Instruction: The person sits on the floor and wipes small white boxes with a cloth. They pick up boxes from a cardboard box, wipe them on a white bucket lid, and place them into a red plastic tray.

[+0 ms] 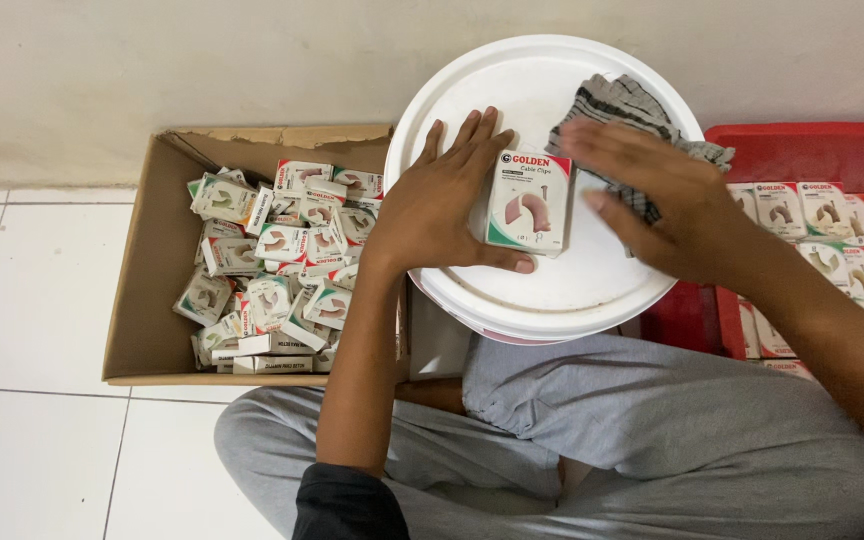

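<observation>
Left hand (442,200) around small box (529,202), right hand (652,195) on cloth (620,108)

Relative to the round white lid (512,90): the right hand (652,200), over its right part, is motion-blurred at the fingertips, so contact with the small box (529,202) cannot be told. The checked cloth (617,110) is partly covered by that hand. The lid's near rim hides whatever it rests on. To its right, the red tray (812,150) and its rows of boxes run off the picture's edge and under the forearm. To its left, boxes deep in the cardboard carton (152,290) overlap, lower layers unseen.
</observation>
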